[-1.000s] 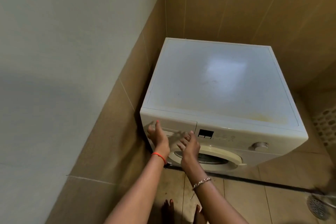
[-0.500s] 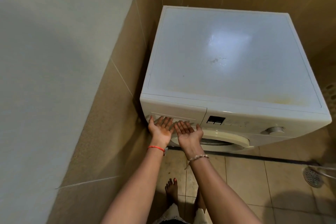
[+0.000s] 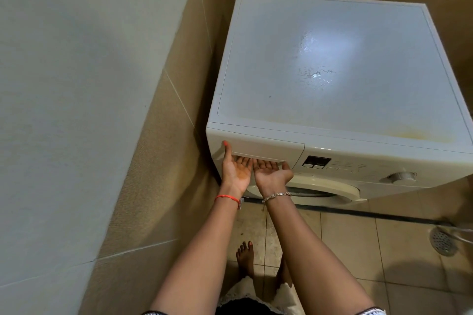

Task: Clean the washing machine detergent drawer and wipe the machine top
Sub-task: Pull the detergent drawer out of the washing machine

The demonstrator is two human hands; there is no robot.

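Gripped the detergent drawer [image 3: 258,149], at the upper-left front of the washing machine [image 3: 363,170], with the left hand [image 3: 234,174]: palm up, fingers hooked into the recess, thumb pressed on the panel. Hooked the right hand [image 3: 271,174] into the same recess just beside, palm up, grasping. Showed yellow staining along the machine top [image 3: 332,79] at front right.

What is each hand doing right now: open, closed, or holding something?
Left hand: grips the drawer front, thumb above, fingers in its recess.
Right hand: fingers in the same recess, tips hidden; grip cannot be told.
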